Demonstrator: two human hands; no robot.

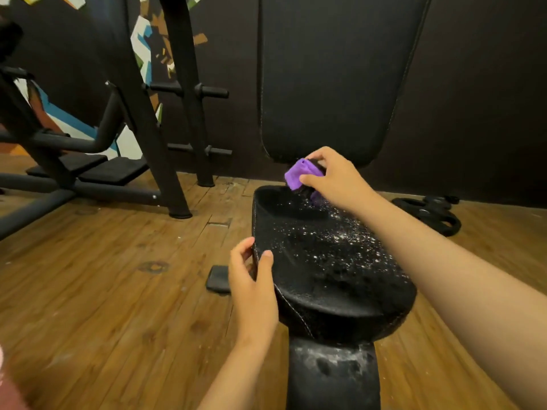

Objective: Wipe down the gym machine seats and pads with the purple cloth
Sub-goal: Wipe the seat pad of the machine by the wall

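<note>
Left hand (251, 279) gripped seat (325, 276) at near-left edge, thumb on top, fingers curled round side; I judged this was to steady it. White specks covered seat top. Farther on, right hand (334, 179) pinched bunched purple cloth (299, 173) at seat's far end, just below back pad (334, 78), likely placed to start wipe.
</note>
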